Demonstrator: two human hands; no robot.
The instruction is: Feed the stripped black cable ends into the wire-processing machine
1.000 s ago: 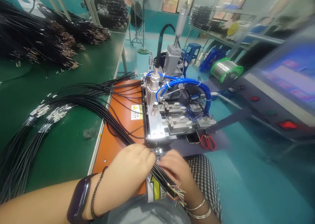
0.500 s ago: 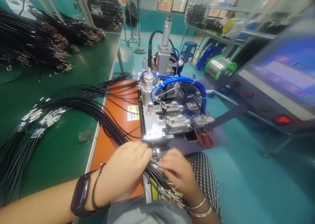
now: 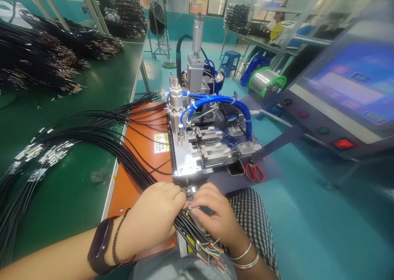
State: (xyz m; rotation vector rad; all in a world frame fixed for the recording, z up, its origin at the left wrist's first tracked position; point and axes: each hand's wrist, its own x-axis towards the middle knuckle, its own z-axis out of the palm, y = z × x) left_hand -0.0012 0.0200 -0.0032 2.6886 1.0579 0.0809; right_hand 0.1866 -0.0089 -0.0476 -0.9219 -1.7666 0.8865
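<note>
My left hand (image 3: 160,210) is closed round a bundle of black cables (image 3: 135,171) in front of the machine. Below that hand the cables' stripped ends (image 3: 212,253) fan out in thin coloured wires over my lap. The thumb and fingers of my right hand (image 3: 215,214) pinch the end of one cable (image 3: 189,207), close beside my left fingertips. Just beyond both hands stands the metal machine (image 3: 187,165), with blue air hoses (image 3: 227,100) arching over it. Its small front part is partly covered by my fingers.
The cables run left over an orange base plate (image 3: 144,128) onto a green table (image 3: 83,198), where silvery connectors (image 3: 57,152) lie. Red-handled scissors (image 3: 255,172) and a phone (image 3: 236,168) lie right of the machine. A control panel (image 3: 332,120) and a wire spool (image 3: 267,82) stand further right.
The camera view has shifted a little, so the scene sits further left. My right fingers have come closer to my left fingertips, and a cable end now shows between them.
</note>
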